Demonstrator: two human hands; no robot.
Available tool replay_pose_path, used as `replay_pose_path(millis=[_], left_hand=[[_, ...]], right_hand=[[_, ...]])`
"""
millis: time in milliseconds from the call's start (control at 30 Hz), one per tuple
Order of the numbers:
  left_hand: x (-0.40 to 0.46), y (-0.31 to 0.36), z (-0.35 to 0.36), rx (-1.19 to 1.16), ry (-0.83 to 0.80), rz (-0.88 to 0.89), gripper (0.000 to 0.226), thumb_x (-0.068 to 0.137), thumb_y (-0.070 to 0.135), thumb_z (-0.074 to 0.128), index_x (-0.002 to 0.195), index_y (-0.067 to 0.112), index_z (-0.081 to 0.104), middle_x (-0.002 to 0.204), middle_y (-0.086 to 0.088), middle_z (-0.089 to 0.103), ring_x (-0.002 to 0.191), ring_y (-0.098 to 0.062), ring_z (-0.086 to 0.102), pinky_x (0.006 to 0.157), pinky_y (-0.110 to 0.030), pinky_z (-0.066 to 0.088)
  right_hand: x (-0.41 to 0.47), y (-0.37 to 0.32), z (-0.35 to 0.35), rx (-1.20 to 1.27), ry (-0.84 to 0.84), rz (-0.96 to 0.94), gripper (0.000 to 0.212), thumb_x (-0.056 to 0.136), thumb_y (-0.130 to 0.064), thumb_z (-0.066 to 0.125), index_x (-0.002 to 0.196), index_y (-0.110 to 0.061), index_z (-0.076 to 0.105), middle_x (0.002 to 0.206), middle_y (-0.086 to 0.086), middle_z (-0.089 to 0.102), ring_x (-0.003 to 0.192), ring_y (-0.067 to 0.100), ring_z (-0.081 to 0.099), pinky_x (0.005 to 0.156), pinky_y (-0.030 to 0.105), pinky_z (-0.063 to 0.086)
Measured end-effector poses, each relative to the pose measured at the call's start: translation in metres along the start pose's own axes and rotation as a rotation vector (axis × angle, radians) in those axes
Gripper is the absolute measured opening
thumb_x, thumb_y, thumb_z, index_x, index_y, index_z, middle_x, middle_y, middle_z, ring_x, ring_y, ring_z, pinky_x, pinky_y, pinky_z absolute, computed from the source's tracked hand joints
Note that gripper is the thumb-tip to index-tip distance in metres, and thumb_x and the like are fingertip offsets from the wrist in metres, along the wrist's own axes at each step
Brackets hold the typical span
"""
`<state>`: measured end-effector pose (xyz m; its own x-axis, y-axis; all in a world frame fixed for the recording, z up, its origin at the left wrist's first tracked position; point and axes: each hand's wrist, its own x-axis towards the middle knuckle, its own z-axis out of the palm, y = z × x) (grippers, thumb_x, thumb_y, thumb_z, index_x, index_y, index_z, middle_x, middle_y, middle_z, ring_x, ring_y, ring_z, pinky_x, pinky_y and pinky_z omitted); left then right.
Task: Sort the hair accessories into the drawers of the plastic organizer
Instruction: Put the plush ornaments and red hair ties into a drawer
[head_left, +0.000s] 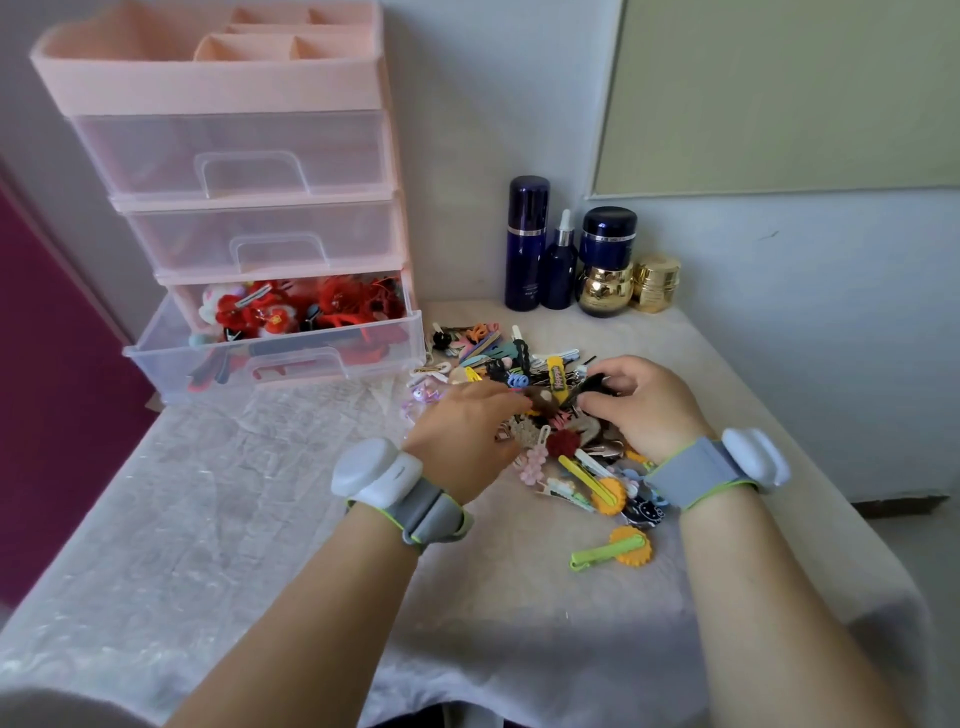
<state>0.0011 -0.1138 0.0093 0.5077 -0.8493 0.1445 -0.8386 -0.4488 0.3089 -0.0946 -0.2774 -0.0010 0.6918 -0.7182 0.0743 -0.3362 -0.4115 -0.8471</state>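
Note:
A pink plastic organizer (223, 88) stands at the back left of the table. Its two upper clear drawers are closed. The bottom drawer (280, 358) is pulled out and holds red hair accessories (291, 309). A pile of colourful hair clips (524, 364) lies in the middle of the table. My left hand (462, 431) rests palm down on the pile, its fingertips among the clips. My right hand (644, 405) pinches a black hair clip (589, 387) at the top of the pile. A green clip with an orange flower (618, 553) lies apart, nearest to me.
Dark blue bottles (527, 244) and gold jars (657, 283) stand against the wall behind the pile. A crinkled white cloth (234, 493) covers the table. The table's right edge runs close to the right wrist.

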Motion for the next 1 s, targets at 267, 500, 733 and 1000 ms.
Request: replay_pose_path(millis=[267, 500, 733, 1000], left_hand=[[-0.003, -0.007, -0.004, 0.061, -0.027, -0.079, 0.028, 0.087, 0.030, 0.056, 0.115, 0.030, 0.060, 0.117, 0.004, 0.055, 0.114, -0.019, 0.044, 0.095, -0.035, 0.039], [0.000, -0.005, -0.003, 0.093, 0.000, -0.167, 0.021, 0.084, 0.037, 0.057, 0.100, 0.025, 0.064, 0.110, -0.002, 0.052, 0.107, -0.023, 0.047, 0.085, -0.033, 0.036], [0.003, 0.011, 0.010, 0.003, -0.026, 0.023, 0.038, 0.084, 0.044, 0.058, 0.121, 0.033, 0.058, 0.137, 0.006, 0.042, 0.129, -0.018, 0.031, 0.108, -0.041, 0.024], [-0.002, 0.006, 0.006, 0.005, -0.074, 0.015, 0.021, 0.082, 0.042, 0.061, 0.098, 0.029, 0.065, 0.127, 0.010, 0.045, 0.122, -0.015, 0.036, 0.103, -0.038, 0.029]], right_hand=[[0.005, 0.003, -0.006, 0.107, 0.093, 0.030, 0.021, 0.081, -0.017, 0.058, 0.098, -0.027, 0.064, 0.080, -0.012, 0.058, 0.081, 0.026, 0.065, 0.086, 0.044, 0.052], [0.005, 0.006, -0.010, 0.193, 0.091, -0.001, 0.009, 0.080, -0.026, 0.064, 0.084, -0.033, 0.063, 0.081, -0.010, 0.064, 0.074, 0.016, 0.063, 0.083, 0.042, 0.054], [0.002, 0.006, -0.009, 0.202, 0.036, -0.029, 0.012, 0.079, -0.029, 0.068, 0.091, -0.027, 0.064, 0.083, -0.006, 0.065, 0.078, 0.017, 0.063, 0.079, 0.037, 0.052], [0.001, 0.006, -0.009, 0.183, 0.033, -0.034, 0.015, 0.079, -0.031, 0.069, 0.093, -0.029, 0.064, 0.083, -0.011, 0.063, 0.076, 0.012, 0.061, 0.082, 0.037, 0.053]])
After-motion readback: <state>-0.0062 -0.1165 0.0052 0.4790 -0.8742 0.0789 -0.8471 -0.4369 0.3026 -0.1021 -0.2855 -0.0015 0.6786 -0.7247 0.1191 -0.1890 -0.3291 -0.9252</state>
